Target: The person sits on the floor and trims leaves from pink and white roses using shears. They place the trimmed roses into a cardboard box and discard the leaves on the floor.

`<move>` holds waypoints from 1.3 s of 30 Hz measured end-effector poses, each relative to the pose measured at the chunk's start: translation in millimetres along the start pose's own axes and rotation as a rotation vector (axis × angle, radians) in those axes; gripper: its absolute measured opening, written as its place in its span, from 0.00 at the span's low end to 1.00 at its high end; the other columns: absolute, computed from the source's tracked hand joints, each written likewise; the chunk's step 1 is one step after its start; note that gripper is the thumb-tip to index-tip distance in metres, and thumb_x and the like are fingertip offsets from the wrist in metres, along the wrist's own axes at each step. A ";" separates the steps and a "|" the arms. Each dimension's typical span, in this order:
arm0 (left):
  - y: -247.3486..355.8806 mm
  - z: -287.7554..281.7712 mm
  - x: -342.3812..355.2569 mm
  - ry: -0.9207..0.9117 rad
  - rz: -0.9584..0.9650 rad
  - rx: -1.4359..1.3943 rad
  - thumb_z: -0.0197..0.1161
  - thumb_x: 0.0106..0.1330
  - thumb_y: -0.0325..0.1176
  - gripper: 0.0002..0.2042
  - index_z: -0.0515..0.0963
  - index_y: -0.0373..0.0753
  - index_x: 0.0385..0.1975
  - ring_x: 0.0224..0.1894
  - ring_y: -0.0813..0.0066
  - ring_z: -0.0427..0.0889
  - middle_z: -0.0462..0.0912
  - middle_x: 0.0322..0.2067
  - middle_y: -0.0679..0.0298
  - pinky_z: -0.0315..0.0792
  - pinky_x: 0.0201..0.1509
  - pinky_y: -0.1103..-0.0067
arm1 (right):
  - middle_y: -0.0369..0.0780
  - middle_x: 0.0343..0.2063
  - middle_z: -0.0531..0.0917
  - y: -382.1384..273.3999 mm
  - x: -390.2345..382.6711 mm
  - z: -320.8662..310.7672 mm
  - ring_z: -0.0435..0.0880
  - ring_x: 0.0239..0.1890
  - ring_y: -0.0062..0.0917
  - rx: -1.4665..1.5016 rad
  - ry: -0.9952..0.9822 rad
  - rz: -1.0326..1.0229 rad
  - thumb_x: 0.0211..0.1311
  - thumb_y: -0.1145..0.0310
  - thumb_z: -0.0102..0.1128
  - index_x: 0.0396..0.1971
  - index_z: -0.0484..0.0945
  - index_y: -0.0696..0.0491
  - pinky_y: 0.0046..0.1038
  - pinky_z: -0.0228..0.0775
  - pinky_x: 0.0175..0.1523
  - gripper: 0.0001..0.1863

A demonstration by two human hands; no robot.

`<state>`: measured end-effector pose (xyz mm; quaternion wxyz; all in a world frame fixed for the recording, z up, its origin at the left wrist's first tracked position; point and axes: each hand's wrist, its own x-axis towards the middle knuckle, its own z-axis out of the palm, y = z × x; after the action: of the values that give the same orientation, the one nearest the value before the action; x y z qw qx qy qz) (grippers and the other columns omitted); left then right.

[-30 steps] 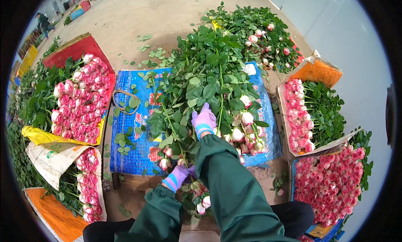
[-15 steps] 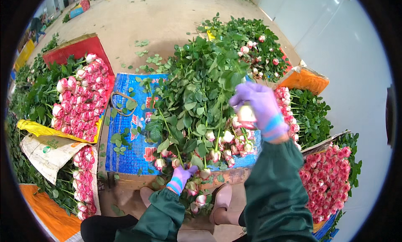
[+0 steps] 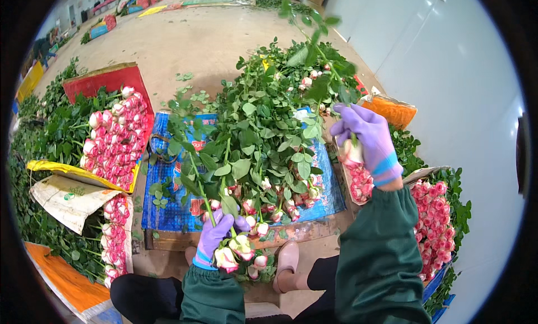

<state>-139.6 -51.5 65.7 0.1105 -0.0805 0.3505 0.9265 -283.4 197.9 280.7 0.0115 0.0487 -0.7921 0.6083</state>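
Concrete floor all around, blue woven mat (image 3: pixel 168 212) underneath a heap of leafy roses (image 3: pixel 263 150). Left hand (image 3: pixel 216 237) is clamped round a small bunch (image 3: pixel 241 251) low by the knees; right hand (image 3: pixel 367 136) is closed on a single rose (image 3: pixel 352 153), lifted right of the heap.

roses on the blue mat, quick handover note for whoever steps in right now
Left hand: gloved, holding a small bunch of roses low by the knees.
Right hand: gloved, raised, fingers closed on a single rose by its bloom, stem up.
Unsorted pile lies on the blue mat.
Done: packed roses at left and stacks at right.
Left: most of the pile.
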 end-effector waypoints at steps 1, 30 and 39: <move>-8.5 -9.2 0.9 -0.014 -0.034 0.074 0.53 0.65 0.33 0.12 0.69 0.37 0.46 0.34 0.69 0.78 0.76 0.30 0.62 0.75 0.38 0.75 | 0.41 0.20 0.80 -1.5 -6.2 -6.3 0.76 0.18 0.18 0.078 0.021 -0.022 0.60 0.67 0.54 0.35 0.77 0.63 0.18 0.68 0.25 0.13; -100.0 -33.6 34.1 0.369 -0.378 0.129 0.50 0.65 0.32 0.07 0.70 0.37 0.39 0.28 0.71 0.78 0.76 0.27 0.60 0.76 0.31 0.76 | 0.46 0.45 0.78 336.9 43.8 -285.5 0.77 0.49 0.38 -1.188 0.703 0.923 0.45 0.62 0.63 0.52 0.68 0.50 0.32 0.68 0.51 0.30; -76.8 -24.7 58.4 0.029 -0.241 0.397 0.54 0.64 0.36 0.11 0.69 0.36 0.41 0.27 0.71 0.78 0.74 0.27 0.63 0.74 0.31 0.78 | 0.52 0.52 0.73 271.3 37.9 -205.9 0.71 0.56 0.36 -0.499 0.589 0.252 0.51 0.67 0.60 0.59 0.61 0.58 0.28 0.63 0.58 0.33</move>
<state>-174.0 -3.3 -14.4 0.2292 -0.1116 0.5153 0.8183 -354.2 463.4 75.9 0.1750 -0.2294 -0.8779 0.3822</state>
